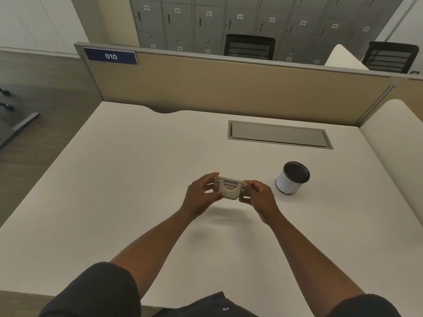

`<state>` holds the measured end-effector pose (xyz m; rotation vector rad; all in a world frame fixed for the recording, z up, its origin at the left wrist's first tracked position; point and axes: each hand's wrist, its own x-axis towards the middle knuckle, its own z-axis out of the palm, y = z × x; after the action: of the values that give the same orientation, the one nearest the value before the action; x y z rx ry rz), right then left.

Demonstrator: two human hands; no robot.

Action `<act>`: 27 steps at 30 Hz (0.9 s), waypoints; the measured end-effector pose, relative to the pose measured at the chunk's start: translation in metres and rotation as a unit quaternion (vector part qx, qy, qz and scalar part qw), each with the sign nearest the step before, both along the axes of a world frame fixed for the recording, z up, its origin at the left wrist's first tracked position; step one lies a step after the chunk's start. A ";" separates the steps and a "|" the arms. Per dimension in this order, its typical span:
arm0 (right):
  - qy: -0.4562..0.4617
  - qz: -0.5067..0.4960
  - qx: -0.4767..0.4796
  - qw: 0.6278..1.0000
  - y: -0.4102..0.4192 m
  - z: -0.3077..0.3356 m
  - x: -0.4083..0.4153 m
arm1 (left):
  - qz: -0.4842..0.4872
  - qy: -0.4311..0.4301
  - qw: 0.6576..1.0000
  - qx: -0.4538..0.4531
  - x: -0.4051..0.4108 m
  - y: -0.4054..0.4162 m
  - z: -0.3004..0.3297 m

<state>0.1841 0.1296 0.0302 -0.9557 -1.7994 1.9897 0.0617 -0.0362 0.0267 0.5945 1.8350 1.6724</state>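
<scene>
Below everything, a wide white desk, backed by a tan partition screen bearing a blue 010 plate. Set flush into the far right of the top, a grey cable hatch, lid down. Nearer, standing upright to the right, a white pen cup with dark mesh inside, nothing showing in it.

Reaching in from the near edge, the left hand and the right hand, both curled and clamped on one thing, neither spread. Between them, raised off the desk with a soft shadow beneath, well left of the cup: a small grey plastic frame, held level and crosswise, with thin rods strung end to end above a curved cut-out.

Risks, as a judgement: held by the ends alone, so liable to twist or spring loose under an uneven squeeze or pull. Apt to bend the thin rods under any press at mid-span. On a slip of the right pinch, likely to drop and skid toward the cup.

Left end wrapped by the left fingers over the far edge, thumb on the near side. Right end pinched at the corner by the bent right fingertips. Middle of the frame bare, clear of every finger. Underside hidden, so cannot tell of any grip there.
</scene>
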 end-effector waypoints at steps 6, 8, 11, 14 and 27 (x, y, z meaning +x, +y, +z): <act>-0.033 0.012 -0.015 0.999 0.001 0.003 -0.004 | -0.008 0.114 0.991 -0.073 -0.005 0.007 0.001; -0.057 0.030 0.014 0.998 0.001 0.004 -0.004 | 0.000 0.120 0.988 -0.098 -0.009 0.011 0.003; -0.076 0.051 0.042 0.995 -0.002 0.007 -0.006 | -0.007 0.125 0.983 -0.133 -0.016 0.016 0.007; -0.087 0.065 0.045 0.993 -0.003 0.007 -0.009 | 0.010 0.110 0.985 -0.129 -0.019 0.021 0.008; -0.155 0.143 0.177 0.961 0.002 -0.004 -0.030 | 0.019 -0.024 0.986 -0.167 -0.031 0.051 -0.004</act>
<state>0.1542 0.1314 0.0257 -0.9742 -2.4860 1.6391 0.0309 0.0147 0.0229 0.3759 2.0416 1.3454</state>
